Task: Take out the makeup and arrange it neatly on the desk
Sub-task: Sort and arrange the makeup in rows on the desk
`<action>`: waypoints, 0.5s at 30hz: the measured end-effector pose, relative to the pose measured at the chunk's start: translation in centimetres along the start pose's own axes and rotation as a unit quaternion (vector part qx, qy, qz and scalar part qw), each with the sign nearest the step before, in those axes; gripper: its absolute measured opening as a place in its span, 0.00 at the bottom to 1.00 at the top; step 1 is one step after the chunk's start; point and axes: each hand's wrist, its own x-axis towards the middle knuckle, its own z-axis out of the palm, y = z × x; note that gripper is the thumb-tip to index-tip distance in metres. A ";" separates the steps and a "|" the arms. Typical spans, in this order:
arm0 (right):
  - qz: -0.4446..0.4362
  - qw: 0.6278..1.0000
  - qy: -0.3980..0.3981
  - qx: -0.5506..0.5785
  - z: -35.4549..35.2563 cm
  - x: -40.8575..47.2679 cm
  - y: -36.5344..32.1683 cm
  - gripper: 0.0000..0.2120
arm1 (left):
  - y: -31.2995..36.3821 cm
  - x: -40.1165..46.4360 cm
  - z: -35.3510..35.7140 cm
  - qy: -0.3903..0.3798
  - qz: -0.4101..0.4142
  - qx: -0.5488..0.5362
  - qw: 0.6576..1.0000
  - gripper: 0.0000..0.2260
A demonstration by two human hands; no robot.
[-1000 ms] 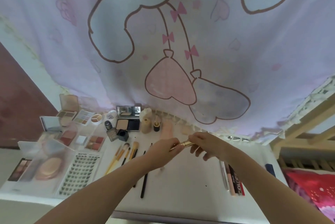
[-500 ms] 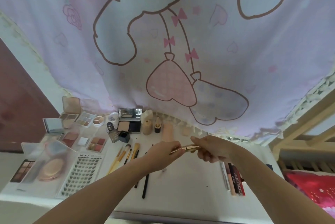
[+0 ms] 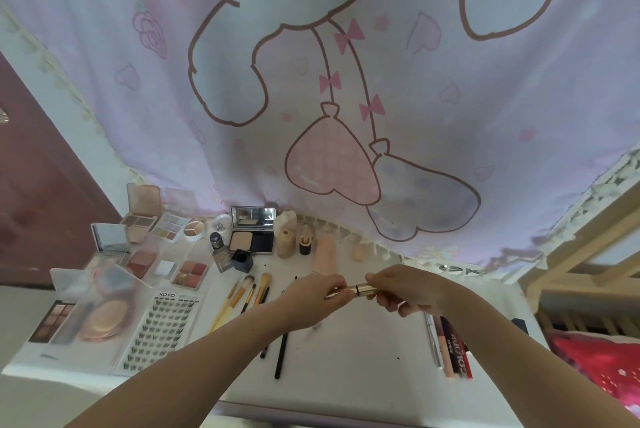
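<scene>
Gold metal glints between the two hands above the middle of the white desk [image 3: 363,368]: a slim gold tube [image 3: 360,289], held level and clear of the desk. The right hand [image 3: 407,290] curls its fingers round the thicker end, and the left hand [image 3: 311,299] pinches the thinner, darker end with its fingertips. Whether the two ends are joined or a little apart is hard to tell.

Below the left forearm lie several brushes [image 3: 247,299] with pale handles, fanned side by side, and two thin black sticks [image 3: 281,355] reaching toward the near edge. On the left side sit open palettes [image 3: 188,273], a round powder compact [image 3: 104,318] under a clear lid, and a card of false lashes [image 3: 161,330]. Along the back edge stand an open black compact with a mirror [image 3: 252,232], a small glass bottle [image 3: 219,251], a black cube-shaped pot [image 3: 242,260] and a few beige tubes [image 3: 286,243]. Near the right forearm a few pens and tubes [image 3: 450,344] lie together in a row. A pale curtain [image 3: 346,81] printed with a cartoon figure and hearts hangs behind the desk, its hem touching the back edge.
</scene>
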 end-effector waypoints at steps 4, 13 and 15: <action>-0.003 0.999 -0.018 0.038 -0.1 0.2 -0.2 0.12 | -0.4 -0.4 0.0 0.001 -0.007 -0.006 1.000 0.10; 0.000 0.999 0.002 0.045 0.4 1.3 -1.0 0.14 | -1.1 -0.7 -0.7 0.021 -0.025 0.002 0.999 0.13; 0.026 0.999 0.013 0.020 0.5 1.6 -1.1 0.21 | -1.1 -0.8 -0.7 0.022 -0.023 0.004 0.999 0.13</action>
